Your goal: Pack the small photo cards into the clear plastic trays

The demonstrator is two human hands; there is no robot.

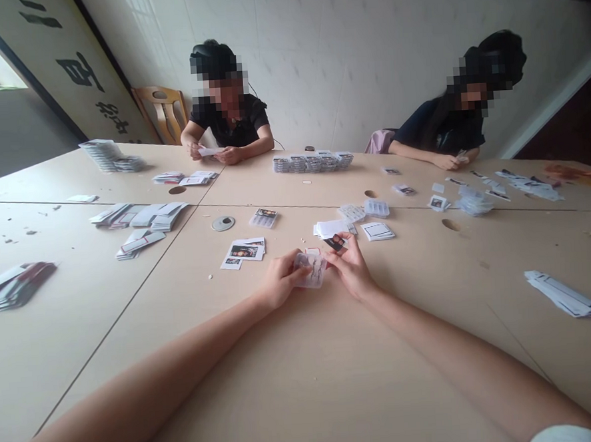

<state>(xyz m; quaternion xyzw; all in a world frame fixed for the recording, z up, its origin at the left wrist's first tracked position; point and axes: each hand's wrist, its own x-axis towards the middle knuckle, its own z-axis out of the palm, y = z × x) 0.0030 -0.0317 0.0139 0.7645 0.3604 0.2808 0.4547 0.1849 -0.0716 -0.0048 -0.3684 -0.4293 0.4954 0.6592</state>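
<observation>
- on my feed, my left hand point(280, 280) has its fingers around a clear, squarish case point(316, 279) with dark wavy marks, over the surface point(285, 381);
- my right hand's point(353, 269) fingers pinch a dark printed card point(333, 242);
- farther, stacked boxes point(312, 163)

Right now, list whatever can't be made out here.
All in the head view:
Part of the plastic box in the left hand: covered by the thumb.
Details on the dark card in the right hand: too small.
The rest of the leftmost card stack: cut off by the edge.
What the co-worker on the right holds: too small.
</observation>
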